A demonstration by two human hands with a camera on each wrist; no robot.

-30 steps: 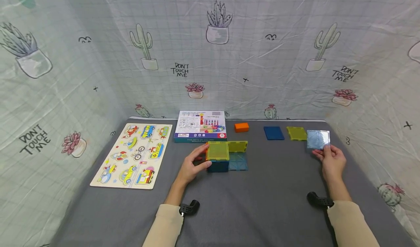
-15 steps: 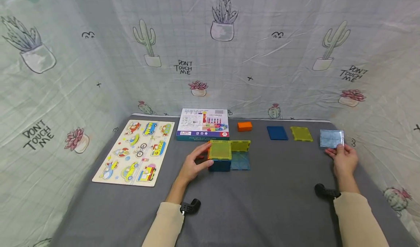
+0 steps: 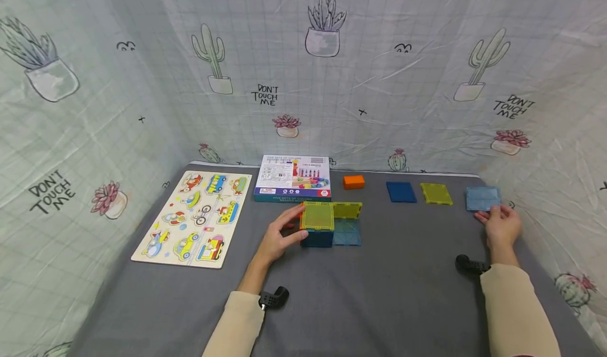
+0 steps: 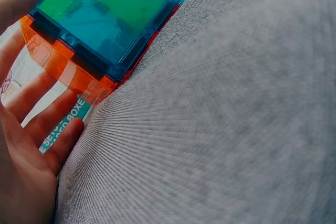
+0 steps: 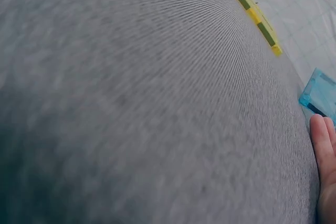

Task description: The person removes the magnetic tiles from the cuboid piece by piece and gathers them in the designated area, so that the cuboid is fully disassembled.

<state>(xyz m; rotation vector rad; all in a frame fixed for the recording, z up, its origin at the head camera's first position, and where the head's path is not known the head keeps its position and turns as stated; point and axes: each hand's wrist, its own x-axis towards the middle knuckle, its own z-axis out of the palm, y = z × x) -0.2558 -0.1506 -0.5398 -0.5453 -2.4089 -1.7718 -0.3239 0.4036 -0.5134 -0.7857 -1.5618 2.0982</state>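
Grey cloth (image 3: pixel 379 288) fills the lower frame. Dead centre, we've got the left hand (image 3: pixel 275 239) gripping the tile box (image 3: pixel 319 217), probably to steady it; far right, our right hand (image 3: pixel 503 227) pinches 1 pale-blue tile (image 3: pixel 482 197) by its near edge.

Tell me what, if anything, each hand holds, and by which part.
The right hand pinches the light-blue tile by its near edge, toward the right. The left hand grips the tile cube across its left side, thumb at the near corner.

Pale-blue tile (image 3: pixel 482 196), yellow, dark-blue and orange cube (image 3: pixel 317 221), plain grey tabletop (image 3: pixel 379 294), cactus-printed pale cloth (image 3: pixel 365 83)
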